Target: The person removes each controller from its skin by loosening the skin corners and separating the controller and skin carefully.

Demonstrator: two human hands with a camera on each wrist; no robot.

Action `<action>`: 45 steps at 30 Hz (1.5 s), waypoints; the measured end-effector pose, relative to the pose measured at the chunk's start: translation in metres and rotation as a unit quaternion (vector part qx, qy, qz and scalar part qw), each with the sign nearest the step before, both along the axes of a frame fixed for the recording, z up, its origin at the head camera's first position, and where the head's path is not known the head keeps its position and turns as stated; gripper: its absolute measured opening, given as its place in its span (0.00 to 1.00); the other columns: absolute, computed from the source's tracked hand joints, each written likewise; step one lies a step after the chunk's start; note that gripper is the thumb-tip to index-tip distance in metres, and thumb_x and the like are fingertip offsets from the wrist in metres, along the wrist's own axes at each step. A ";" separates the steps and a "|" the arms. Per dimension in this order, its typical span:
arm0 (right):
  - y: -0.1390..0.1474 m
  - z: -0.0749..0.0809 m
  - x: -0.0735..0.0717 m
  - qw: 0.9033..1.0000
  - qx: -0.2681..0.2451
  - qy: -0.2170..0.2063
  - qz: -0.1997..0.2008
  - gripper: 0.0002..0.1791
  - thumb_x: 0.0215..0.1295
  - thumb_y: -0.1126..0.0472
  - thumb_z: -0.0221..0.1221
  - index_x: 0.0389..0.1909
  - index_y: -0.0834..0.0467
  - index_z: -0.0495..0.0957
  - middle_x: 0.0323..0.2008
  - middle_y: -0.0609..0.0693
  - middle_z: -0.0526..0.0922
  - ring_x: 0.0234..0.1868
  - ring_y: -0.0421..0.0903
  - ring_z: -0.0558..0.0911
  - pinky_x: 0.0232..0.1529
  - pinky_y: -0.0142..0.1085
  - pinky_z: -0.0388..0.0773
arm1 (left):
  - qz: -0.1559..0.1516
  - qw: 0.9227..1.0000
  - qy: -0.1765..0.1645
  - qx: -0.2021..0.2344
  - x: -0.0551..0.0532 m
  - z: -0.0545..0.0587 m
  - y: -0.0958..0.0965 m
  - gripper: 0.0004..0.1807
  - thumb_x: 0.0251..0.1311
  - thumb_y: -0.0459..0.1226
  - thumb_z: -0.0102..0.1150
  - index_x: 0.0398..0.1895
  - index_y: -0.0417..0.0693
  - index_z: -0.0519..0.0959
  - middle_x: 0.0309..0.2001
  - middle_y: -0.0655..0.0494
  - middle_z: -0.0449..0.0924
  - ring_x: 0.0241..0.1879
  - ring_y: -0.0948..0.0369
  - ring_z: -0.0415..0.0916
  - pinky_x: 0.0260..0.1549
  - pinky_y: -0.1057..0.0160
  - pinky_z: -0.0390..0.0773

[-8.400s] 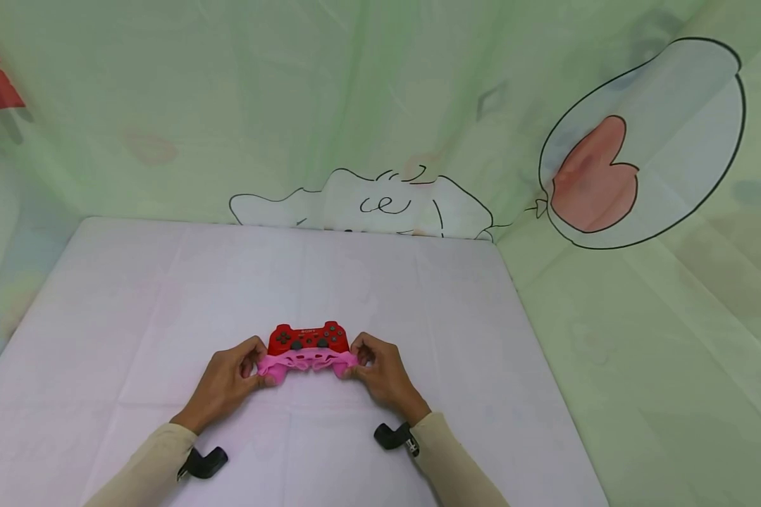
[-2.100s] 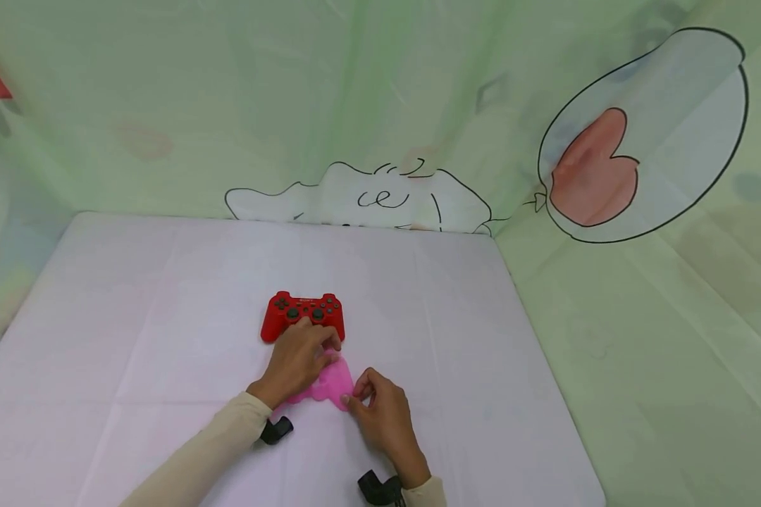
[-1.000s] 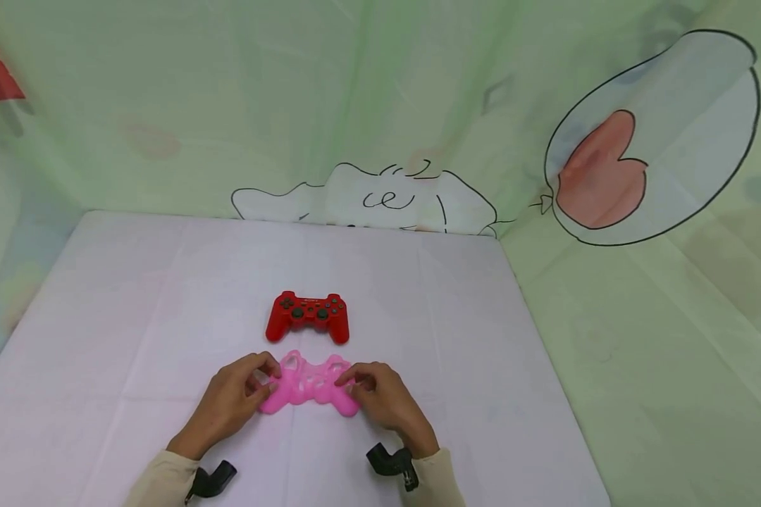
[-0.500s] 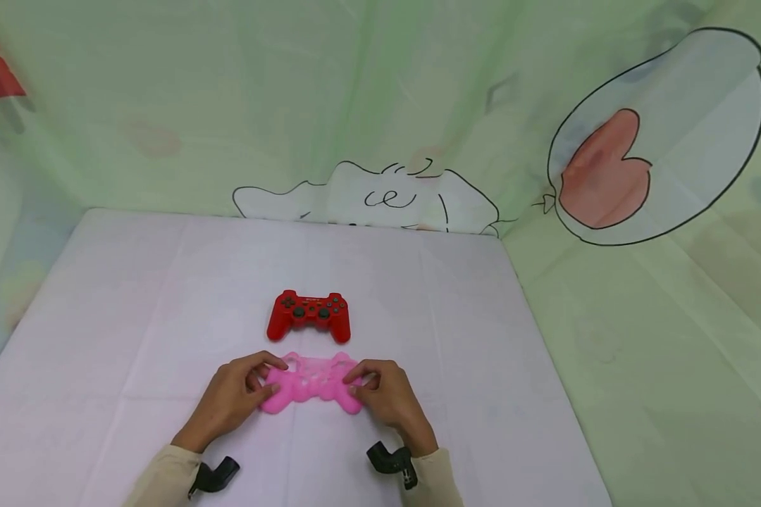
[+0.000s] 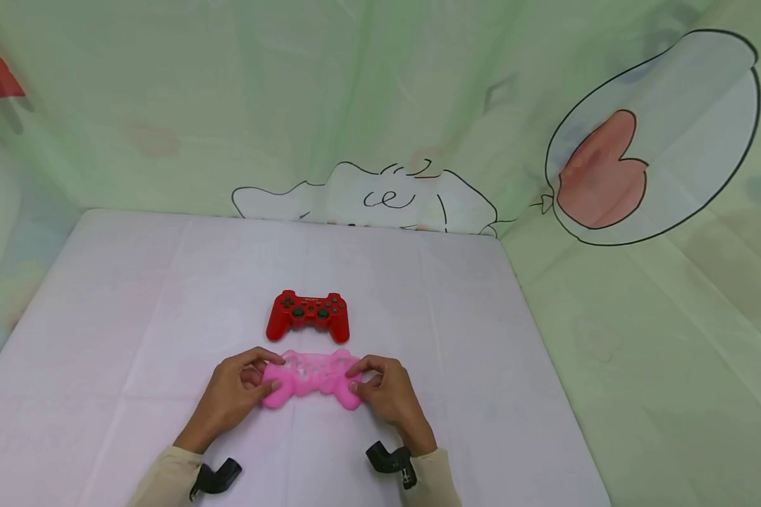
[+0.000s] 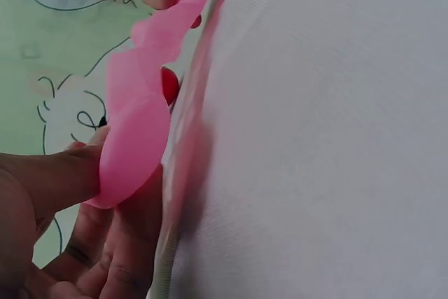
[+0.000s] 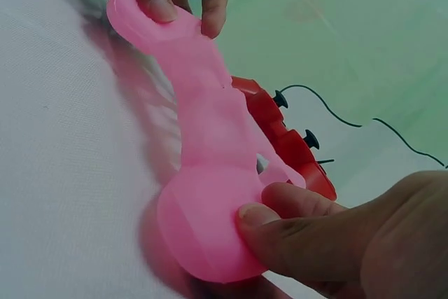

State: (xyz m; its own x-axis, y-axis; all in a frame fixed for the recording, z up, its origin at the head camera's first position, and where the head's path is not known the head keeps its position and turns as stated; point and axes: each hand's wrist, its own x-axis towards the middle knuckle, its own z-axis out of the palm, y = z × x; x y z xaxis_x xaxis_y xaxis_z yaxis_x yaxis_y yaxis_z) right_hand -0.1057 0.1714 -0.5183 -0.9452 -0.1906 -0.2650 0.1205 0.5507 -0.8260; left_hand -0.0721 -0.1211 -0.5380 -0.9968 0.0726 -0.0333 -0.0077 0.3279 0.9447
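A pink silicone controller cover (image 5: 313, 377) is stretched between both hands in the head view, close over the table. My left hand (image 5: 231, 394) pinches its left grip end between thumb and fingers. At the opposite end, my right hand (image 5: 390, 398) pinches the right grip, the thumb (image 7: 269, 232) pressing on its surface in the right wrist view. Beyond the cover, the red game controller (image 5: 308, 317) lies on the table with its buttons and two dark sticks facing up. In the left wrist view the cover (image 6: 136, 145) is seen edge-on, with its shadow on the cloth beside it.
A white cloth covers the table (image 5: 165, 303). Behind it and to the right hang green printed sheets (image 5: 355, 91), with a balloon-and-heart drawing (image 5: 602, 169) at the right. Small black wrist cameras (image 5: 390, 461) are strapped near both sleeves.
Earlier the cover was partly round the red controller; it has come off, and the controller now lies apart, farther back. The left hand moved back from the middle to the cover's left end.
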 end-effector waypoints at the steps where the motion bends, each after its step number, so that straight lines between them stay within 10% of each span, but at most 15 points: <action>1: 0.000 0.000 0.000 1.000 -0.001 -0.001 -0.001 0.08 0.63 0.67 0.71 0.38 0.50 0.88 0.39 0.52 0.86 0.20 0.40 0.71 0.21 0.30 0.64 | 0.002 1.000 0.005 0.002 0.000 0.000 0.000 0.18 0.57 0.30 0.78 0.49 0.54 0.87 0.36 0.50 0.79 0.24 0.67 0.76 0.27 0.70 0.76; 7: -0.002 0.002 0.000 1.000 -0.017 0.007 -0.005 0.09 0.65 0.68 0.70 0.38 0.49 0.88 0.47 0.51 0.88 0.17 0.39 0.69 0.20 0.30 0.63 | 0.022 0.999 0.039 0.031 0.002 -0.002 -0.004 0.17 0.56 0.31 0.79 0.48 0.53 0.88 0.38 0.48 0.79 0.22 0.68 0.75 0.22 0.70 0.74; 13: -0.009 0.008 -0.007 0.999 -0.034 0.028 0.002 0.10 0.65 0.67 0.70 0.38 0.47 0.87 0.26 0.52 0.84 0.17 0.40 0.67 0.20 0.30 0.61 | 0.042 0.997 0.056 0.046 -0.001 0.000 -0.012 0.16 0.55 0.32 0.80 0.47 0.52 0.89 0.36 0.50 0.78 0.26 0.65 0.77 0.22 0.70 0.76; 26: -0.038 0.035 -0.026 0.996 -0.040 0.077 0.031 0.09 0.66 0.64 0.72 0.38 0.44 0.87 0.44 0.43 0.88 0.30 0.53 0.87 0.26 0.34 0.75 | 0.075 0.991 0.110 -0.008 -0.011 0.027 -0.040 0.14 0.55 0.32 0.81 0.44 0.52 0.89 0.36 0.55 0.86 0.29 0.64 0.78 0.26 0.72 0.78; 45: -0.086 0.058 -0.072 0.987 -0.033 0.150 0.055 0.07 0.65 0.64 0.73 0.39 0.49 0.86 0.31 0.50 0.86 0.27 0.44 0.79 0.28 0.31 0.76 | 0.136 0.973 0.165 -0.088 -0.044 0.060 -0.075 0.14 0.56 0.32 0.80 0.45 0.49 0.90 0.43 0.49 0.90 0.31 0.73 0.79 0.32 0.78 0.79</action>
